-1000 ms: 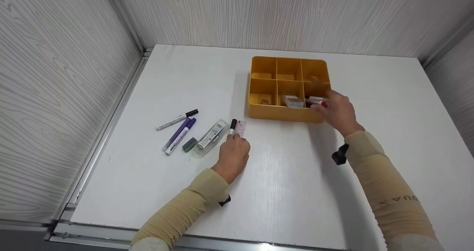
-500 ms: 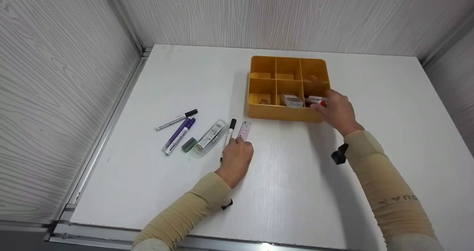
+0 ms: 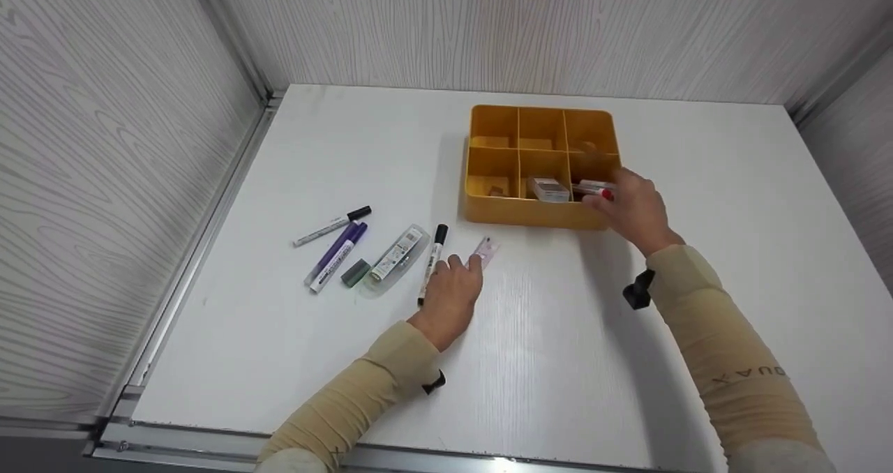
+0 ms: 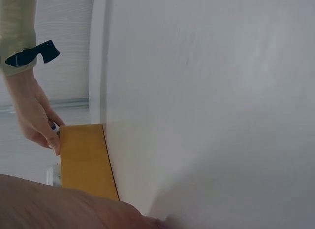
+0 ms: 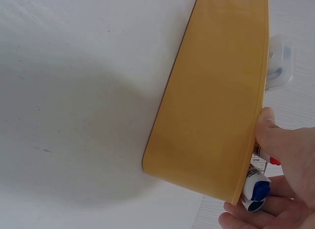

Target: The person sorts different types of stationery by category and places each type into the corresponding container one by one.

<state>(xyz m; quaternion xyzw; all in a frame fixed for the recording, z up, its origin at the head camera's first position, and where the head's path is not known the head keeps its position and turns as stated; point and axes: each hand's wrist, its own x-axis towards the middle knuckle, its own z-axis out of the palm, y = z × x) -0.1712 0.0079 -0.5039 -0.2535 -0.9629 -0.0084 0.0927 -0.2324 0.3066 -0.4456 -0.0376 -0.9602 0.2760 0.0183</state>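
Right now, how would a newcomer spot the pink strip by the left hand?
On the white table, find the yellow six-compartment box. The left hand is on the wearer's side of it, and the thin pink strip juts out beyond that hand toward the box. It is the only flat pink piece in sight; the black-capped marker beside the same hand is white-bodied.

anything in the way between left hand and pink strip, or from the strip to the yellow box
Nothing visible blocks either: the left hand overlaps the pink strip in the head view, and only tabletop separates strip from yellow box. The box's raised front wall might need clearing; the right hand is off to the side.
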